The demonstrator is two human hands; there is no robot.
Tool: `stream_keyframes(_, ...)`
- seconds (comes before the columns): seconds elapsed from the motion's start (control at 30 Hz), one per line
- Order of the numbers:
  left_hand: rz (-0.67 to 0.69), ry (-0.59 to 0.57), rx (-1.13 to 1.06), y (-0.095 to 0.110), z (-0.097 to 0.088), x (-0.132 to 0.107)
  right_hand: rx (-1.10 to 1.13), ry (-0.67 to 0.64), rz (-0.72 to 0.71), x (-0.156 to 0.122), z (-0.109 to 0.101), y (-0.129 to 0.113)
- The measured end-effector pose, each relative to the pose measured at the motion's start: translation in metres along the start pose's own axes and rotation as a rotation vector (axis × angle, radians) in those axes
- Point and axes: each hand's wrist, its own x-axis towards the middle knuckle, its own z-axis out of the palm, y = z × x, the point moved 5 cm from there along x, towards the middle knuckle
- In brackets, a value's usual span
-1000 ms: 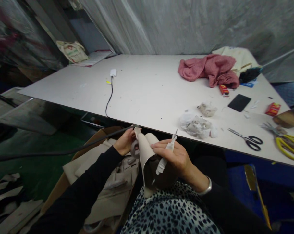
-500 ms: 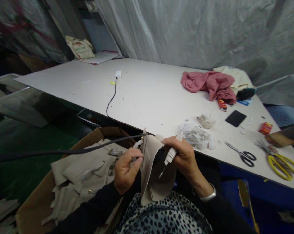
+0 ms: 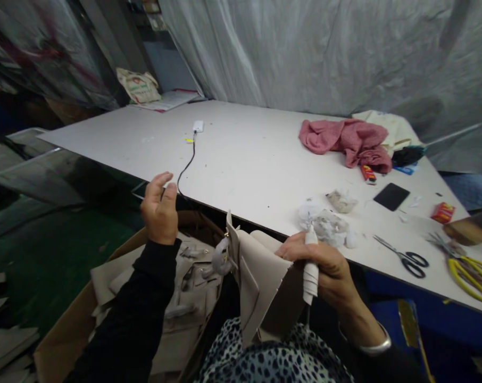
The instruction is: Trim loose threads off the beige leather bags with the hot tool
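right hand (image 3: 332,268) clasps wrapped tool (image 3: 310,279) and beige piece (image 3: 260,268); left hand (image 3: 161,214) loosely half-curled, seemingly empty.

Pale table (image 3: 241,165), pink cloth (image 3: 348,139) towards the back, crumpled plastic (image 3: 329,226) near the front edge, black-handled scissors (image 3: 401,256), yellow-handled scissors (image 3: 458,260)

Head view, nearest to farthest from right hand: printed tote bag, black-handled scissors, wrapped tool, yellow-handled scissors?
1. Wrapped tool, held in the right hand.
2. Black-handled scissors, on the table, right of the hand.
3. Yellow-handled scissors, farther right.
4. Printed tote bag, back left.
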Motion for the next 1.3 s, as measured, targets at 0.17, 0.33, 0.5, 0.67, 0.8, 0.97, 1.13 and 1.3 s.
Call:
stream_keyframes(0.17, -0.029, -0.467, -0.232, 0.046, 0.045, -0.046, -0.139, 0.297, 0.202, -0.006, -0.002, 0.022)
stream_keyframes(0.33, 0.129, -1.111, -0.373, 0.103, 0.107, -0.091, -0.270, 0.422, 0.262, -0.005, -0.001, 0.028)
stream_keyframes(0.5, 0.095, -1.259, -0.302, 0.110, 0.134, -0.097, -0.235, 0.516, 0.295, -0.006, -0.008, 0.030)
stream_keyframes(0.67, 0.038, -1.326, -0.255, 0.117, 0.142, -0.089, -0.136, 0.529, 0.374, -0.005, -0.013, 0.035)
stream_keyframes(0.8, 0.040, -1.336, -0.189, 0.121, 0.150, -0.084, -0.126, 0.559, 0.391, -0.002, -0.016, 0.036)
stream_keyframes(0.97, 0.036, -1.215, -0.225, 0.116, 0.150, -0.073, -0.086, 0.530, 0.354, 0.010, -0.007, 0.028)
stream_keyframes(1.13, -0.025, -1.028, -0.273, 0.067, 0.122, -0.013, 0.013, 0.509, 0.199, 0.001, -0.012, 0.022)
stream_keyframes(1.3, -0.569, -0.773, -0.282, 0.004, 0.099, 0.024, -0.089, 0.742, 0.358, -0.048, -0.069, 0.053)
